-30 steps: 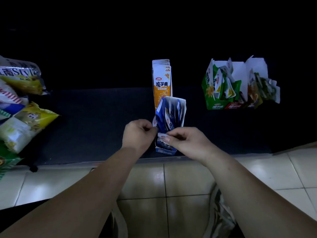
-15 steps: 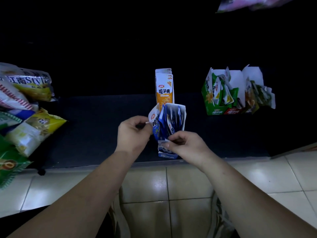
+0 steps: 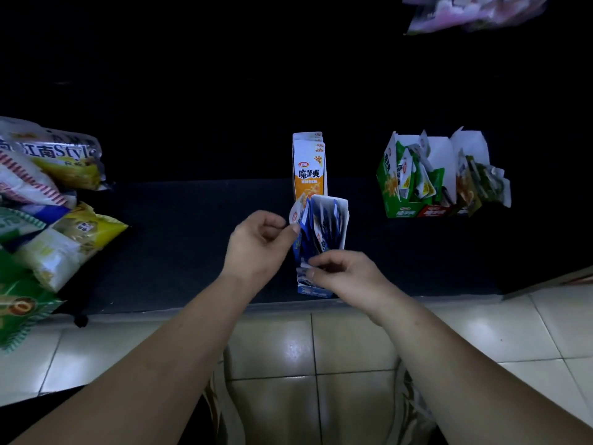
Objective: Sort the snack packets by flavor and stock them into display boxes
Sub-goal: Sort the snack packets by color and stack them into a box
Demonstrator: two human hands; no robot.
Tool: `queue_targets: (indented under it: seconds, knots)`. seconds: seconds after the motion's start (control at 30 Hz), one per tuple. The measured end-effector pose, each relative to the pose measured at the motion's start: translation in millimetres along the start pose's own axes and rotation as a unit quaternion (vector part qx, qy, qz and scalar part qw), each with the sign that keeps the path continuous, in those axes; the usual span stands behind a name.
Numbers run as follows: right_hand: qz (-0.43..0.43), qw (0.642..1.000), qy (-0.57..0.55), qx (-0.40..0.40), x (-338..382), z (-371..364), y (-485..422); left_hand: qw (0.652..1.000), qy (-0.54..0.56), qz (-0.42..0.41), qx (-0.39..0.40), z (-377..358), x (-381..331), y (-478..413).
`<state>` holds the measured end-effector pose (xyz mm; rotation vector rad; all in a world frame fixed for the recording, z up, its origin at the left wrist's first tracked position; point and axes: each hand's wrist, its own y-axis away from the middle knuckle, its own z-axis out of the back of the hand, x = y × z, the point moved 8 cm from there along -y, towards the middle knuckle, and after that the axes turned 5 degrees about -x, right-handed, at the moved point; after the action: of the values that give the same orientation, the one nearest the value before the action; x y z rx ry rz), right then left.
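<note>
A blue display box [image 3: 340, 216] stands open on the dark shelf [image 3: 179, 245], with several blue snack packets upright inside. My left hand [image 3: 260, 242] pinches a blue-and-white packet [image 3: 296, 215] at the box's left edge. My right hand [image 3: 346, 273] grips the box's near end, its fingers curled over the front flap. Right behind it stands an orange display box [image 3: 309, 170]. To the right, a green display box [image 3: 396, 184] holds several green packets, and a red box [image 3: 436, 211] next to it holds brown and green packets.
Large snack bags [image 3: 54, 200] are piled at the left end of the shelf. A pink bag [image 3: 475, 11] hangs at the top right. The shelf's front edge meets a pale tiled floor [image 3: 481, 332] below my arms.
My left hand has lifted a blue-and-white packet up along the left side of the blue box. The view has shifted down a little, bringing the pink bag into sight.
</note>
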<state>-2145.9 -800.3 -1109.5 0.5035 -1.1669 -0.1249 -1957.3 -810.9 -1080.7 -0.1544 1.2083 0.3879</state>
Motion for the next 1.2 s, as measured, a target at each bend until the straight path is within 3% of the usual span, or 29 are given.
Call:
queue_targets:
  seconds: [0.17,0.37,0.5,0.67,0.87,1.0,1.13,1.2]
  knots:
    - [-0.021,0.999,-0.033,-0.001,0.8,8.2,-3.8,0.995,-0.066,-0.068,0.009,-15.0,-16.1,-10.8]
    - [-0.016,0.998,-0.055,0.001,-3.8,8.6,-8.4,1.0,-0.02,-0.014,-0.002,-5.9,-1.6,12.1]
    - [-0.02,0.998,-0.05,-0.026,-6.8,8.0,-12.6,0.995,0.047,-0.08,-0.045,22.1,-34.8,5.9]
    - [-0.036,0.995,-0.075,-0.06,-3.8,14.1,-4.8,0.985,0.092,-0.116,0.084,9.8,-70.6,13.1]
    - [-0.029,0.988,-0.13,-0.075,-4.8,25.6,-2.7,0.983,0.035,-0.111,0.139,-21.8,-51.8,13.8]
    - [0.02,0.992,-0.098,-0.08,-0.1,34.4,-5.0,0.98,-0.004,-0.081,0.184,-40.7,-20.1,16.7]
    - [0.053,0.994,-0.048,-0.083,-4.7,30.3,-6.3,0.981,0.003,-0.047,0.186,-46.9,-1.8,21.4]
    - [0.062,0.995,0.001,-0.084,-8.3,28.0,-8.3,0.989,-0.018,-0.048,0.14,-37.4,1.1,19.9]
